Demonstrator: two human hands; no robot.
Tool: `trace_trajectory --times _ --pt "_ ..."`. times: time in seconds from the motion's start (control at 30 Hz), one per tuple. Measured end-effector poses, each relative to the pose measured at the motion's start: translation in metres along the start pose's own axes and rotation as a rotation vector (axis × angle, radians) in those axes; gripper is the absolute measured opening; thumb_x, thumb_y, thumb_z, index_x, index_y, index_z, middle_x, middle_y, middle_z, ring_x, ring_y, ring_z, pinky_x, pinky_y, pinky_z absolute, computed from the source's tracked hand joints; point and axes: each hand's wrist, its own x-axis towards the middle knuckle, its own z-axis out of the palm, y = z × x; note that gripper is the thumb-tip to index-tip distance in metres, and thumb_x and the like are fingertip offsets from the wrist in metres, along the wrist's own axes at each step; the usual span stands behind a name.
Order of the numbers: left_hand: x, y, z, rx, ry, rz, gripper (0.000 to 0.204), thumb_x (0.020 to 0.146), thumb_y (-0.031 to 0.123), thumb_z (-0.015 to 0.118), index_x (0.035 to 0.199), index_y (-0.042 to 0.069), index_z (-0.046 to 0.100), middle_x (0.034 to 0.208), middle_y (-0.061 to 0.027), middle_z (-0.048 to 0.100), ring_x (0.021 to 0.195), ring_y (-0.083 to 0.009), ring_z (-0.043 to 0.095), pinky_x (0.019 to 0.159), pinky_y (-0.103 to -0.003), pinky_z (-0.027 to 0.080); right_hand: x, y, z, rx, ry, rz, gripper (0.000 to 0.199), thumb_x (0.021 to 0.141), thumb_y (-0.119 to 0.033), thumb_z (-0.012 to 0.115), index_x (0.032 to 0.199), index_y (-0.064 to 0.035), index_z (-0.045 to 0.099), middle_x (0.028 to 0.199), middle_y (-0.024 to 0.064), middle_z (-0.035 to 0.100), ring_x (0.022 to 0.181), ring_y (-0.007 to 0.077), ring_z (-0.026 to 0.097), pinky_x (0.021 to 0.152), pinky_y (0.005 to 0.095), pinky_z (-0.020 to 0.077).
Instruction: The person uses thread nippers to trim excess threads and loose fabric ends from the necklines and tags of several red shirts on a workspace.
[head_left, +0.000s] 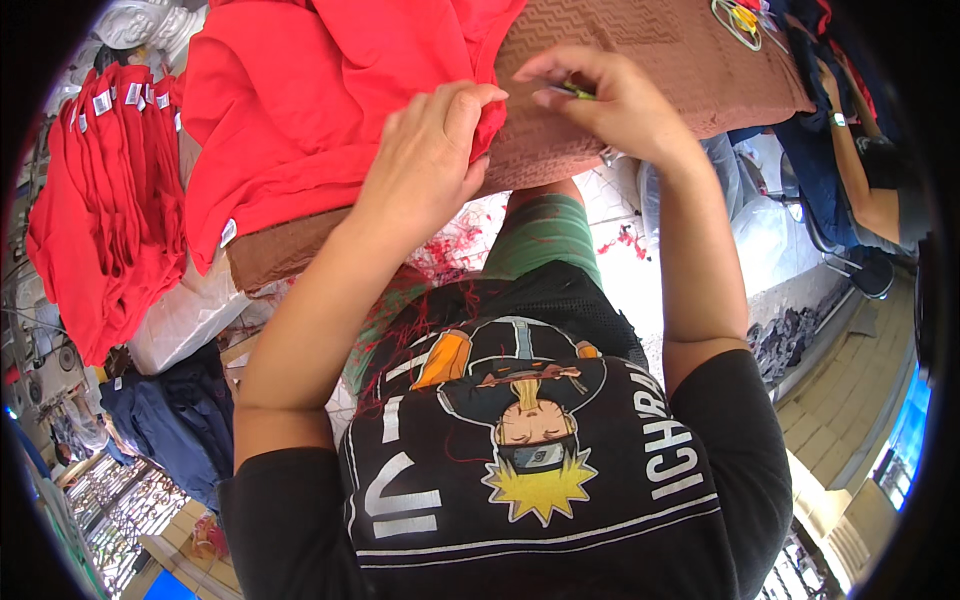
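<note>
A red garment point(300, 110) with a small white label at its corner lies spread over a brown patterned cloth point(650, 50). My left hand point(430, 150) is closed on the garment's right edge, fingers and thumb pinching a bunched fold. Just right of that edge, my right hand point(635, 105) hovers over the brown cloth, apart from the garment. Its curled fingers hold a small yellow-green tool point(575, 90) that looks like thread snips, mostly hidden by the fingers. Loose red threads point(425, 305) cling to my lap.
Red garments with white labels point(110, 200) hang in a pile at the left, above dark blue cloth point(170, 410). Red scraps dot the floor point(620, 240). Another person's arm point(850, 180) works at the far right. A yellow item with a pale cord point(742, 20) lies at the far edge.
</note>
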Motion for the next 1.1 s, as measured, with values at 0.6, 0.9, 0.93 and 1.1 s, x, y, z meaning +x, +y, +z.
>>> trace_trajectory --times 0.6,0.9,0.93,1.1 --pt "0.014 -0.033 -0.009 -0.001 0.305 -0.002 0.015 0.079 0.010 0.074 0.094 0.009 0.072 0.091 -0.0062 0.070 0.084 -0.0155 0.067 0.073 -0.027 0.053 0.026 -0.008 0.036 0.249 -0.009 0.136 0.025 0.092 -0.027 0.063 0.092 -0.0028 0.068 0.064 0.0013 0.053 0.064 0.0087 0.045 0.062 0.0281 0.0414" --pt "0.015 -0.017 -0.012 -0.219 0.217 -0.261 0.013 0.088 0.013 0.068 0.097 0.004 0.069 0.083 -0.0070 0.072 0.072 -0.0103 0.067 0.067 -0.023 0.052 0.018 -0.022 0.027 0.086 0.020 0.132 0.022 0.090 -0.022 0.066 0.096 -0.0008 0.067 0.077 -0.0005 0.061 0.074 0.0066 0.051 0.069 0.0251 0.0442" --pt "0.015 -0.016 -0.012 -0.263 0.191 -0.312 0.014 0.088 0.014 0.067 0.097 0.003 0.069 0.083 -0.0067 0.072 0.073 -0.0093 0.067 0.068 -0.023 0.052 0.017 -0.027 0.024 0.061 0.024 0.150 0.022 0.090 -0.022 0.066 0.097 -0.0008 0.066 0.079 0.0014 0.063 0.075 0.0078 0.053 0.070 0.0262 0.0450" --pt "0.016 -0.015 -0.014 -0.490 0.128 -0.473 0.018 0.091 0.014 0.066 0.099 -0.001 0.068 0.088 -0.0049 0.072 0.081 -0.0068 0.065 0.075 -0.022 0.051 0.004 -0.040 0.025 -0.195 0.290 -0.017 0.024 0.084 -0.024 0.068 0.100 -0.0062 0.063 0.089 0.0143 0.067 0.080 0.0299 0.065 0.071 0.0390 0.0499"
